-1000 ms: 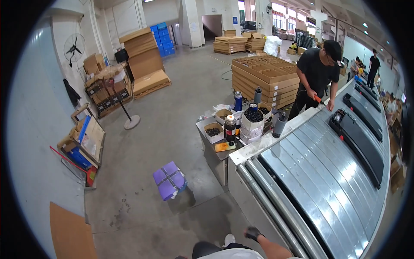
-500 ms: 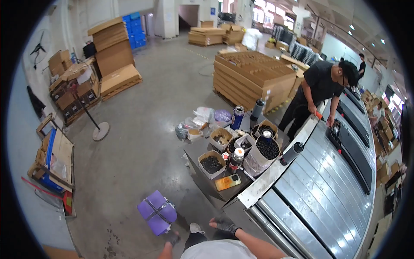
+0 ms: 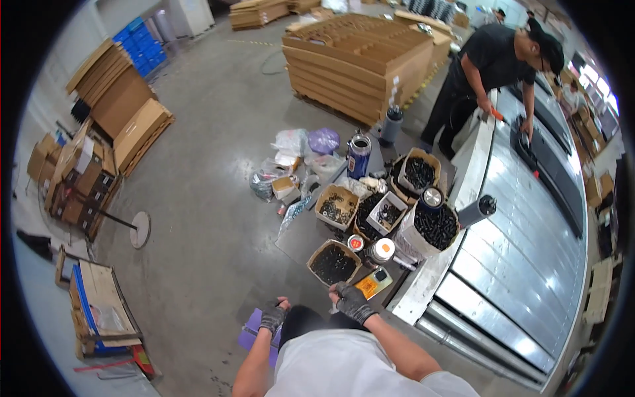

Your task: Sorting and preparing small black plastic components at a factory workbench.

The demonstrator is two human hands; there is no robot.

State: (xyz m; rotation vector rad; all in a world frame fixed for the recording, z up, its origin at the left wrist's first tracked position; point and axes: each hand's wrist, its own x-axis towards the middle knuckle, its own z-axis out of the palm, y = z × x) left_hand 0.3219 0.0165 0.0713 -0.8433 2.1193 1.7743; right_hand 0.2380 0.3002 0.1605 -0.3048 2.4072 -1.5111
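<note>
- The left hand [image 3: 272, 318], in a dark fingerless glove, sits lowest in view, just over a purple stool [image 3: 251, 332] on the floor; its fingers look curled, but I cannot tell whether they grip the stool.
- The right hand [image 3: 352, 301], gloved the same way, is at the near edge of the low table [image 3: 301, 233], fingers bent loosely; I cannot tell whether it holds anything.
- Just right of that hand lies a flat orange-and-yellow packet [image 3: 373, 282], at the table's near corner.
- Just beyond the right hand stands a round tub of dark small parts [image 3: 333, 263], on the table's near edge.
- Behind the tub stand a red-topped can [image 3: 356, 243] and a white-capped jar [image 3: 381, 250], close together.
- Towards the table's right edge is a white bucket full of black parts [image 3: 433, 230], beside the long metal panel [image 3: 529, 251].
- Mid-table are two open cardboard boxes of fasteners [image 3: 337, 206], side by side.
- At the far edge stands a blue metal can [image 3: 358, 155], with plastic bags [image 3: 301, 149] on the floor to its left.
- Farther off sits a pallet of stacked cardboard [image 3: 360, 59].
- A person in black [image 3: 493, 63] leans over the panel's far end.
</note>
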